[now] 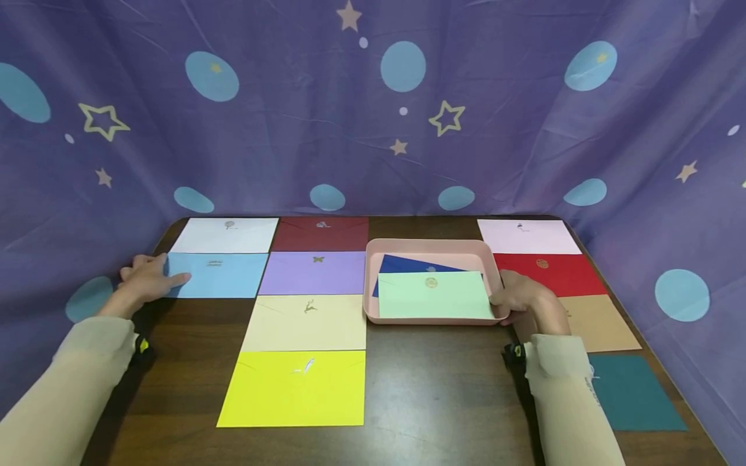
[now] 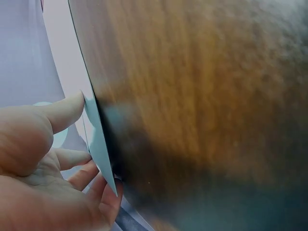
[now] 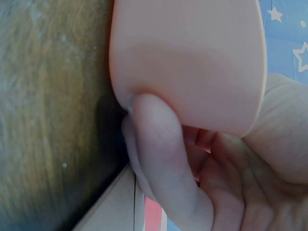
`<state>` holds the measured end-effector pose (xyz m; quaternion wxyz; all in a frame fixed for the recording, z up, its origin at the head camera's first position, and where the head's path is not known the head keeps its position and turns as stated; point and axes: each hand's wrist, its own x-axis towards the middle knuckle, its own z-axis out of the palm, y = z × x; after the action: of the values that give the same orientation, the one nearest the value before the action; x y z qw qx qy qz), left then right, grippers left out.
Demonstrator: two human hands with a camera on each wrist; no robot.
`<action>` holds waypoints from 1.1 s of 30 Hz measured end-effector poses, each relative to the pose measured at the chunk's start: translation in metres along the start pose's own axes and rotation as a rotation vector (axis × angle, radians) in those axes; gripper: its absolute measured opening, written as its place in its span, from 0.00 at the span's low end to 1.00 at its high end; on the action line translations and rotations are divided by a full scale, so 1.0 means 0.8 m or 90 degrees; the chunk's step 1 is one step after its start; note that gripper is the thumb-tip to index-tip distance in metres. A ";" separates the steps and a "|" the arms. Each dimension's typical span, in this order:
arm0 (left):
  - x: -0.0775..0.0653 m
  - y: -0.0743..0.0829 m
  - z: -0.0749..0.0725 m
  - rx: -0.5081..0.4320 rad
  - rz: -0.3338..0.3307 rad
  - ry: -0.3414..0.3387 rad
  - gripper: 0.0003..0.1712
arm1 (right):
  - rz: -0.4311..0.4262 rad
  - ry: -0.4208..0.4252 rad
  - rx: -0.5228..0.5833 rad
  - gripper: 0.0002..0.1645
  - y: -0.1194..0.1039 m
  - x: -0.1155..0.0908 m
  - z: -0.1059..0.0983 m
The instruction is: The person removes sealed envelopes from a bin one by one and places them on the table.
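Note:
My left hand (image 1: 146, 277) is at the left edge of a light blue envelope (image 1: 218, 278), which lies on the table at the left. The thumb touches its top face and the other fingers curl at its edge, as the left wrist view shows. With the right hand (image 1: 524, 298) I grip the right front corner of a pink tray (image 1: 373, 259). Fingers wrap the outside of the tray corner (image 3: 187, 62) in the right wrist view. Inside the tray lies a pale green envelope (image 1: 434, 298), partly covering a dark blue envelope (image 1: 408, 264).
Left of the tray lie white (image 1: 224, 236), maroon (image 1: 344, 234), purple (image 1: 315, 275), cream (image 1: 305, 327) and yellow (image 1: 297, 395) envelopes. On the right are pale pink (image 1: 527, 239), red (image 1: 565, 278), tan (image 1: 603, 323) and teal (image 1: 638, 395) ones. A purple curtain (image 1: 280, 129) hangs behind.

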<state>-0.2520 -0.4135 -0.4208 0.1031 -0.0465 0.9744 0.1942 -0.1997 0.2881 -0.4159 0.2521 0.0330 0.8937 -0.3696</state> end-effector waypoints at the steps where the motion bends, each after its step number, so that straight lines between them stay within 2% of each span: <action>1: 0.000 0.000 0.000 -0.001 -0.003 -0.004 0.58 | 0.000 -0.001 0.002 0.31 0.000 0.000 0.000; 16: -0.005 0.005 -0.001 -0.009 -0.024 -0.013 0.55 | -0.008 -0.001 0.011 0.27 -0.002 0.000 0.000; 33: -0.003 0.004 0.004 0.006 -0.005 0.011 0.53 | -0.012 -0.006 0.016 0.28 0.001 0.000 0.000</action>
<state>-0.2496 -0.4095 -0.4221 0.0956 -0.0515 0.9760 0.1889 -0.1992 0.2888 -0.4164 0.2526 0.0257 0.8880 -0.3835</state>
